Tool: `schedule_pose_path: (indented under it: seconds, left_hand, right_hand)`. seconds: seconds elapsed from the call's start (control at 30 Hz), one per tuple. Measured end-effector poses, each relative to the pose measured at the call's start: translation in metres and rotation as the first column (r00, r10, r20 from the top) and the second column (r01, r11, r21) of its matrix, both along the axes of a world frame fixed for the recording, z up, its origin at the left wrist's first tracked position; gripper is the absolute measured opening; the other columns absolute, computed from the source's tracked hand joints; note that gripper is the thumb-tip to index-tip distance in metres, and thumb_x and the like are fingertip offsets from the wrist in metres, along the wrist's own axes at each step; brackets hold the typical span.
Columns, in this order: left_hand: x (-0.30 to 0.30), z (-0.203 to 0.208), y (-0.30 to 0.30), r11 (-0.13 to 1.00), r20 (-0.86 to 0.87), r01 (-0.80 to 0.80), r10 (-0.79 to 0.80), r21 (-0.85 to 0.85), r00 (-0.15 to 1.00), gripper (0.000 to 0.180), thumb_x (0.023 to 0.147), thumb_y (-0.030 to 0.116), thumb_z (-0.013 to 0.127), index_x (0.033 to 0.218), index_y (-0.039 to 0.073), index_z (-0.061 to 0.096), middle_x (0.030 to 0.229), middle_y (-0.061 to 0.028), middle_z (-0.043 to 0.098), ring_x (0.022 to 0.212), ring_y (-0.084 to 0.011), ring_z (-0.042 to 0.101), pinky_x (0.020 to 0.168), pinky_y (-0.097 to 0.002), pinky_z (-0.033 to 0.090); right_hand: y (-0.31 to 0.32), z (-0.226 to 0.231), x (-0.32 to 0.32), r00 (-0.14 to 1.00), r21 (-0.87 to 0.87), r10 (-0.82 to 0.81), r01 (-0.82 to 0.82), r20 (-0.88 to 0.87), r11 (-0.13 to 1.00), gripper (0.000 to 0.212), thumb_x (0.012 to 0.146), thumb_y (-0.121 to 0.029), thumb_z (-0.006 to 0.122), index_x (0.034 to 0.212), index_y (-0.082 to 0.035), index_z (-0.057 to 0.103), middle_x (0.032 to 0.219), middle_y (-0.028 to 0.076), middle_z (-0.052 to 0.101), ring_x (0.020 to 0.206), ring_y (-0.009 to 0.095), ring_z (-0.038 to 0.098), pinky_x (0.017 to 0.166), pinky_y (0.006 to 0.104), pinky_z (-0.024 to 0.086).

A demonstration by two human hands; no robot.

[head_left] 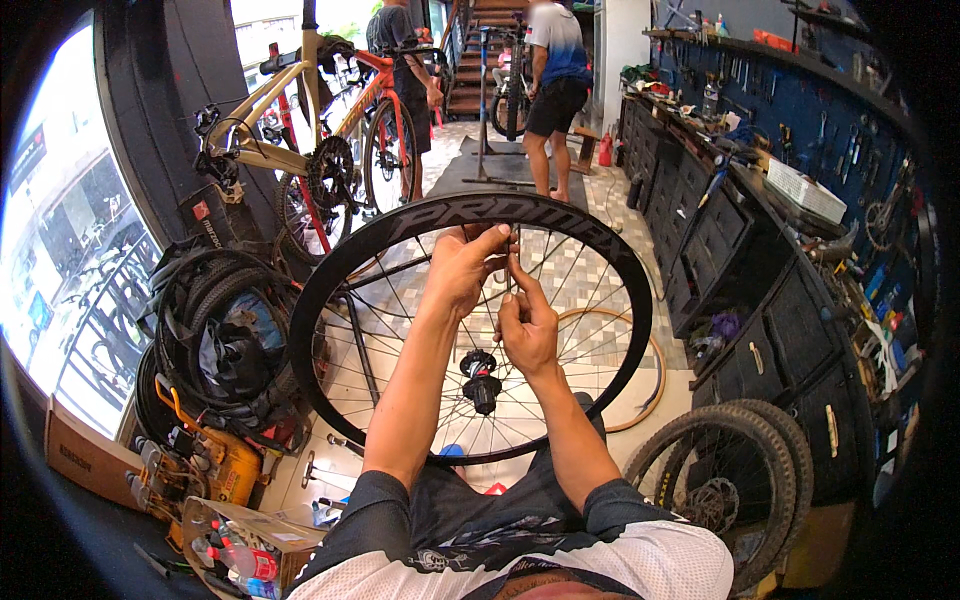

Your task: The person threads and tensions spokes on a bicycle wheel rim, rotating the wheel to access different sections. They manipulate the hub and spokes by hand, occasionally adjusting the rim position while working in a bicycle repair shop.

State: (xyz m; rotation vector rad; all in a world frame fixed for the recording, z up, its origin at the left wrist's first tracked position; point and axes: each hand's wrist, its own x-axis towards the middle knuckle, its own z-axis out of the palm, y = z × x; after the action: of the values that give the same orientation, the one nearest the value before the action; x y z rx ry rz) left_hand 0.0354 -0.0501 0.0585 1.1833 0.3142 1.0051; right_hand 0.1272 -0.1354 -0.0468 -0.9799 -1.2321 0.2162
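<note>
A black deep-rimmed bicycle wheel (626,310) stands tilted in front of me, its hub (482,385) and thin spokes below my hands. My left hand (462,268) is closed at the inner edge of the upper rim, thumb pointing right. Just below and right of it, my right hand (528,328) pinches with a raised index finger. Between the fingertips of both hands runs a thin dark upright piece (512,250); whether it is a spoke or a valve stem I cannot tell. The fingers partly hide it.
Bikes (270,150) hang and stand at the left, above piled tyres (215,290). Knobby wheels (740,440) lean at lower right, beside black drawer cabinets (710,230) and a tool wall. A tan tyre (655,385) lies on the floor. Two people (560,90) stand farther back.
</note>
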Motion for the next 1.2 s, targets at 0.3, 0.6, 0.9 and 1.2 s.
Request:
schedule_pose_path:
  seconds: [0.3, 0.6, 0.9, 1.2]
  left_hand:
    - [0.001, -0.002, 0.0, 1.0, -0.003, 0.028, -0.028, 0.011, 1.0, 0.018, 0.096, 0.012, 0.074, 0.109, 0.0, 0.069, 0.097, -0.0107, 0.074, 0.086, -0.0221, 0.073, 0.076, -0.0352, 0.059]
    - [0.002, -0.004, -0.001, 0.999, 0.059, -0.024, 0.023, 0.024, 0.998, 0.022, 0.091, 0.01, 0.079, 0.109, 0.0, 0.069, 0.094, -0.0069, 0.072, 0.079, -0.0173, 0.069, 0.071, -0.0321, 0.057]
    - [0.004, -0.001, -0.007, 0.999, 0.058, -0.01, 0.013, -0.052, 0.998, 0.023, 0.094, 0.009, 0.077, 0.112, -0.001, 0.067, 0.098, -0.0081, 0.071, 0.088, -0.0201, 0.071, 0.072, -0.0369, 0.067]
    - [0.007, 0.002, -0.011, 0.996, 0.018, -0.086, 0.085, 0.023, 0.996, 0.022, 0.091, 0.009, 0.079, 0.107, -0.001, 0.067, 0.094, -0.0082, 0.07, 0.082, -0.0213, 0.071, 0.069, -0.0381, 0.067]
  right_hand:
    - [-0.002, -0.001, -0.004, 1.0, 0.023, 0.01, -0.009, -0.025, 1.0, 0.051, 0.107, -0.006, 0.051, 0.157, -0.006, 0.045, 0.069, -0.001, 0.057, 0.058, 0.006, 0.055, 0.054, 0.0257, 0.051]
    - [0.001, 0.006, -0.009, 0.999, -0.007, -0.038, 0.038, 0.003, 0.999, 0.051, 0.107, -0.007, 0.054, 0.157, -0.006, 0.047, 0.07, 0.001, 0.06, 0.06, 0.008, 0.06, 0.056, 0.0272, 0.052]
    - [0.006, 0.003, -0.008, 0.999, -0.012, -0.036, 0.036, -0.012, 0.999, 0.05, 0.107, -0.004, 0.054, 0.156, -0.006, 0.046, 0.075, 0.0, 0.06, 0.061, 0.007, 0.057, 0.056, 0.0257, 0.051]
    - [0.007, 0.0, -0.005, 0.999, 0.006, -0.036, 0.036, 0.008, 0.999, 0.05, 0.107, -0.003, 0.053, 0.156, -0.005, 0.046, 0.088, 0.002, 0.065, 0.067, 0.006, 0.059, 0.058, 0.0258, 0.054]
